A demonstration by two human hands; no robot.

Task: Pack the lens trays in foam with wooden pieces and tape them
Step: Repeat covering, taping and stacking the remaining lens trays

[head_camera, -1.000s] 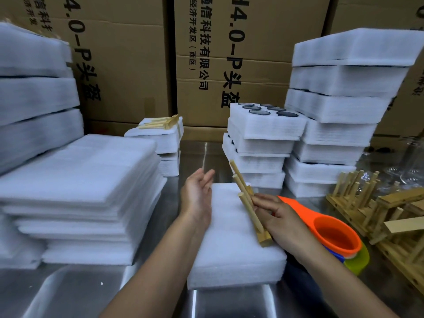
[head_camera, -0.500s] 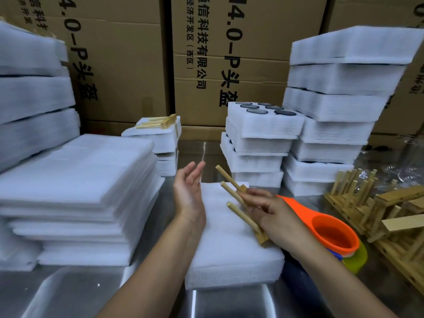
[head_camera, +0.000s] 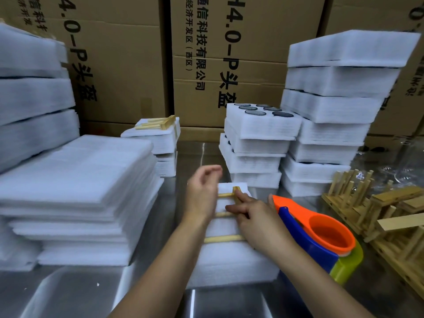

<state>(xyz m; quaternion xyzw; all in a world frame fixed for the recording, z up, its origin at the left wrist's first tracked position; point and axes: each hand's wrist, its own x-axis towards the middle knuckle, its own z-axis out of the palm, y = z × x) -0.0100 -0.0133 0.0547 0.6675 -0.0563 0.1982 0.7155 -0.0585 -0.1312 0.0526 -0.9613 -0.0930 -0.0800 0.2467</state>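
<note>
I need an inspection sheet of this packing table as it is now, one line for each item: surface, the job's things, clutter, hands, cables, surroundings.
Surface: shiny metal table, loaded on both sides.
Job's things: white foam block in front, pale wooden pegged piece lying flat on it; orange, blue and green tape dispenser at its right; stack of white foam trays behind, dark round lenses in the top one.
Clutter: pile of flat white foam sheets at left; heap of pale wooden racks at right.
Hands: left hand loosely curled above the pegs, blurred, nothing seen in it; right hand presses the piece with straight fingers.
Cables: nothing seen.
Surroundings: brown printed cardboard boxes behind.
</note>
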